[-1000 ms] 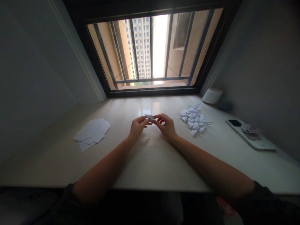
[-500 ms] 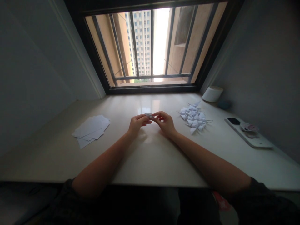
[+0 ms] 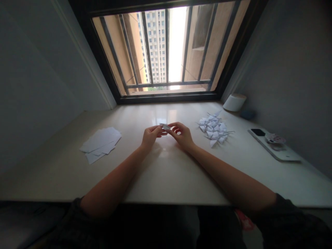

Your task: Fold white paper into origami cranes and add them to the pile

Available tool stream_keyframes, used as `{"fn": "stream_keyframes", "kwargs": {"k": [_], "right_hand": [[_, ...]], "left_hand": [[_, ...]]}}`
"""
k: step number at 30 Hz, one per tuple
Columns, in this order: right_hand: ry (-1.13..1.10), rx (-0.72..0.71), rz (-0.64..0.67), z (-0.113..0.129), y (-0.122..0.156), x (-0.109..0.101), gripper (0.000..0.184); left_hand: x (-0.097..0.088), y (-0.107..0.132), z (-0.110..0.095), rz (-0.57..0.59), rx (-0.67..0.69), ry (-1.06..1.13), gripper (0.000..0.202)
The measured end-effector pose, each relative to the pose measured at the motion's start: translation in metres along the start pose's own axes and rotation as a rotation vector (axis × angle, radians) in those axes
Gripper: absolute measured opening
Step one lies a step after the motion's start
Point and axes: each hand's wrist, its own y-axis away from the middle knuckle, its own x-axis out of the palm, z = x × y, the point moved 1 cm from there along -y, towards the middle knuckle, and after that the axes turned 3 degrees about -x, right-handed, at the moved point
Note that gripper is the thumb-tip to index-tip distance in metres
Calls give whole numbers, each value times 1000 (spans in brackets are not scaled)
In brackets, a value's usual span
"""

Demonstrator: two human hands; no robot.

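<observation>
A small folded piece of white paper is held up between my two hands, above the middle of the white counter. My left hand pinches its left end between thumb and fingers. At the right end, my right hand grips it with thumb and forefinger, the other fingers curled. The fingers partly cover the paper, so its full shape is hard to make out. To the right lies a heap of folded white paper figures with pointed ends. Flat white paper sheets lie overlapping on the left.
A phone with a round grip on its back rests at the right. Behind the heap, a white cylindrical object stands by the wall beside a dark bluish item. A barred window borders the counter's far edge.
The folded paper has turned slightly between my fingers, and more of its surface shows. My left thumb and fingers have shifted a little. The camera view has moved very slightly.
</observation>
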Motion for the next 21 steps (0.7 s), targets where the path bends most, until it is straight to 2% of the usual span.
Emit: {"fn": "stream_keyframes", "kwargs": {"k": [3, 8, 17, 21], "right_hand": [[19, -40, 27, 1, 1, 0, 31], [64, -74, 16, 1, 1, -1, 24], [22, -23, -16, 3, 1, 0, 24], [51, -14, -28, 5, 2, 0, 25]], "left_hand": [[-1, -2, 3, -25, 25, -18, 35], [1, -1, 4, 3, 17, -27, 33], [2, 1, 2, -21, 93, -67, 39], [2, 1, 3, -30, 82, -77, 40]]}}
